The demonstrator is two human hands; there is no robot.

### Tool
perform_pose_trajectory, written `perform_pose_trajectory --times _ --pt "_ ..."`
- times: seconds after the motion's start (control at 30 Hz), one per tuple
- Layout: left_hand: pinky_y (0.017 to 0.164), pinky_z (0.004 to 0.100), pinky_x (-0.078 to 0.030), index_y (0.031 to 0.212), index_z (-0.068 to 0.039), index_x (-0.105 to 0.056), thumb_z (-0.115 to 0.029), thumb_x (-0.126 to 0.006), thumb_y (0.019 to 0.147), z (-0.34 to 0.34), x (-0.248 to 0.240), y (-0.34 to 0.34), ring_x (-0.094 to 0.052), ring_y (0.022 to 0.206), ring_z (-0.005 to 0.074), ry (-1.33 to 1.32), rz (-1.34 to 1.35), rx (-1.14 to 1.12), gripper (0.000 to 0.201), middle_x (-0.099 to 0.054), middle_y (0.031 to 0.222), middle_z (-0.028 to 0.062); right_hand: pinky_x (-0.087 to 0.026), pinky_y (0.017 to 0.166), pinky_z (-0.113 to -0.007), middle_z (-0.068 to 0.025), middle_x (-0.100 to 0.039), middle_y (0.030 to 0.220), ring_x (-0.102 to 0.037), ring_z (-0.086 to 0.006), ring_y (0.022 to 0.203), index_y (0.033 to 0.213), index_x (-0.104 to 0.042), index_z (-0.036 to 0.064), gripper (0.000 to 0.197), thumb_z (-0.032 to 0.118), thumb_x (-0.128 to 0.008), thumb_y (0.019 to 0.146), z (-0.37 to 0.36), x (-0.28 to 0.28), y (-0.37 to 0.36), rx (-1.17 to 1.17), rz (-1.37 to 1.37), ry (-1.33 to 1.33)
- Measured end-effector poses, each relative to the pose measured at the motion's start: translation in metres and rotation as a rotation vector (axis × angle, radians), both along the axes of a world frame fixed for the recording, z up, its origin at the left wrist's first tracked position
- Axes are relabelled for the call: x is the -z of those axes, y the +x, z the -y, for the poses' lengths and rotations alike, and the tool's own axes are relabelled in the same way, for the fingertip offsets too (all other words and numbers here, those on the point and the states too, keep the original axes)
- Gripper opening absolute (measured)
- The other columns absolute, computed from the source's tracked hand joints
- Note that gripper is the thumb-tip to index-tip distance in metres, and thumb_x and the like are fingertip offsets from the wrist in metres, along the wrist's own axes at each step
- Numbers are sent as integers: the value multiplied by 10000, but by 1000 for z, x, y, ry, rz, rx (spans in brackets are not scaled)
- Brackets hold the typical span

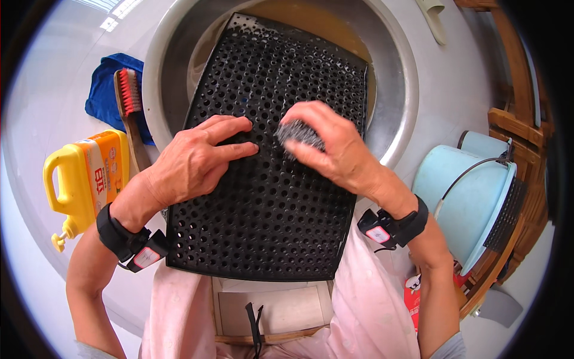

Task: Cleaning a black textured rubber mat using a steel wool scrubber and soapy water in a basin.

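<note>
A black plastic tray full of round holes [263, 203] slants across a wide metal basin [156, 78], its near end over my lap. Wet, soapy patches shine on its far half. My right hand [344, 149] grips a grey steel wool scrubber [301, 136] and presses it against the tray's middle. Beside it on the left, my left hand [194, 155] rests on the tray near its left edge, two fingers stretched flat over the holes. Its thumb is bent and partly hidden. Brownish water [311, 15] shows in the basin beyond the tray.
Left of the basin lie a blue cloth [104, 84] and a wooden brush with red and white bristles [129, 93], near a yellow pump jug [78, 179]. On the right are a light blue bucket [457, 197] and wooden furniture [520, 125]. A pale scoop-like object [433, 18] lies far right.
</note>
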State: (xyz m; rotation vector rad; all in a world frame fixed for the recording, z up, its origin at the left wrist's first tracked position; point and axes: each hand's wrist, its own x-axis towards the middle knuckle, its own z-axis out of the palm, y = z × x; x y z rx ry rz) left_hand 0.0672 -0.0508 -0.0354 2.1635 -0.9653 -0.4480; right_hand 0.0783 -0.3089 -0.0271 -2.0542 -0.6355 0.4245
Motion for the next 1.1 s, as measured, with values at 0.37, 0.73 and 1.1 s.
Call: perform_pose_trajectory --times 0.37,0.73,1.1 --pt "951 410 -472 1070 -84 -661 91 -563 653 0 1 -1 -537 1139 360 -10 17 -22 463 -533 1243 168 -458 772 -388 -116 -539 927 -518 -301 831 883 -551 33 229 27 -684 697 -25 -2 -9 -128 207 -203" --pt "951 406 -477 1104 -106 -651 67 -576 663 0 4 -5 -536 1138 350 -12 -2 -20 480 -526 1260 153 -458 866 -358 -159 -584 1043 -565 -312 999 1045 -580 27 329 90 -678 737 -2 -11 13 -25 -36 -103" --pt "969 405 -464 1109 -106 -647 46 -583 691 0 6 -4 -533 1139 350 -11 27 -16 450 -526 1259 154 -482 833 -363 -100 -575 1079 -554 -292 961 930 -594 26 323 26 -729 637 -18 -14 7 -489 290 -410"
